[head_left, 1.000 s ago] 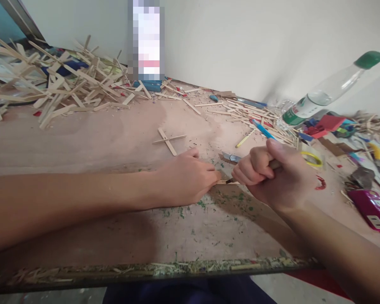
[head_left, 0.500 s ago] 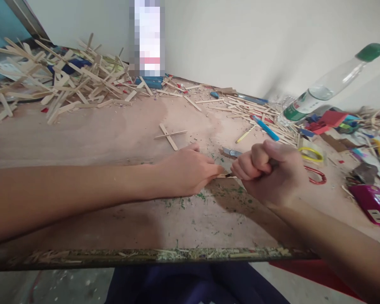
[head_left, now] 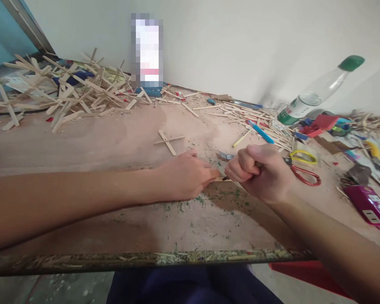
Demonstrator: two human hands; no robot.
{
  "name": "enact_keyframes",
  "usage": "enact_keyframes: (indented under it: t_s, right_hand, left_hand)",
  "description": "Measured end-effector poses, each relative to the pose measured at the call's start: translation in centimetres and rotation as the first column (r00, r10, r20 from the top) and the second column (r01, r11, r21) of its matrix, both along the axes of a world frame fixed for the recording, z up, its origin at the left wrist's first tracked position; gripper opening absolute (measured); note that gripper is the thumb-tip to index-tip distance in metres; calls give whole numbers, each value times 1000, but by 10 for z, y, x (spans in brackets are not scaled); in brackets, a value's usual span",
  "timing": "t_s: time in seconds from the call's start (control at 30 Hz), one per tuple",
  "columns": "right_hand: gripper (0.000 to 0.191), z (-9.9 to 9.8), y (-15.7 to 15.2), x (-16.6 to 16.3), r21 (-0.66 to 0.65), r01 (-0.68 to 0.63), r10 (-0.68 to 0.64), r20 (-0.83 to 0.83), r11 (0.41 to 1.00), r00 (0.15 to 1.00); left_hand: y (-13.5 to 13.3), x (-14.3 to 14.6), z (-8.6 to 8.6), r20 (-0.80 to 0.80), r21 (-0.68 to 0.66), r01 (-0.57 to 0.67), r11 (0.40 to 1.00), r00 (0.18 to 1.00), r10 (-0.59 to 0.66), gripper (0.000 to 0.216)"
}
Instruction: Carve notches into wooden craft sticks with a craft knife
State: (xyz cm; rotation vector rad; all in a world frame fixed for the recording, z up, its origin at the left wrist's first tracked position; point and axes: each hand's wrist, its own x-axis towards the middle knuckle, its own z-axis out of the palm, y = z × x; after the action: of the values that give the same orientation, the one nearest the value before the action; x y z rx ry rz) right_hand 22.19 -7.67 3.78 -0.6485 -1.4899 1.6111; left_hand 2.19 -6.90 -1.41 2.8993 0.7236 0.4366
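While the left hand [head_left: 185,177] lies knuckles-up at the centre of the frame, fingertips pinched down on one end of a short wooden stick [head_left: 229,180] flat on the tabletop [head_left: 82,145], the right hand [head_left: 262,171] is balled tight round a tool [head_left: 224,178]. Only the tool's dark tip shows, set against the stick just beside those fingertips. It looks like a cutting or scoring press. Going on calls for a firm hold-down and a short, controlled push, with the fingers so near the tip. Just behind the right hand a small blade [head_left: 226,155], red scissors [head_left: 305,176] and a yellow tape ring [head_left: 302,157] crowd the space. A crossed pair of sticks [head_left: 167,141] lies above the left hand, a heap of sticks [head_left: 72,90] at upper left and a bottle [head_left: 316,95] at upper right.
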Motion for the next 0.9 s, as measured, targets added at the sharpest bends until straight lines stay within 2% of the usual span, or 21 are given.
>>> enact_keyframes:
  t_s: [0.3, 0.57, 0.8, 0.83, 0.9]
  right_hand:
    - [57, 3, 15, -4, -164, 96, -96, 11, 982, 995]
    - [58, 3, 15, -4, -153, 137, -133, 36, 979, 990]
    - [61, 1, 6, 2, -24, 133, -132, 59, 991, 990]
    - [60, 4, 4, 4, 23, 138, -140, 103, 990, 985]
    - [56, 14, 1, 9, 154, 113, -156, 299, 981, 941]
  left_hand:
    - [-1, 0, 1, -25, 52, -10, 999, 1000, 11, 20]
    - [-1, 1, 3, -69, 50, -7, 999, 998, 11, 13]
    - [-1, 0, 2, -24, 41, 2, 999, 1000, -1, 18]
    - [-1, 0, 2, -21, 41, 3, 999, 1000, -2, 18]
    - [-1, 1, 2, -10, 39, -1, 999, 1000, 2, 17]
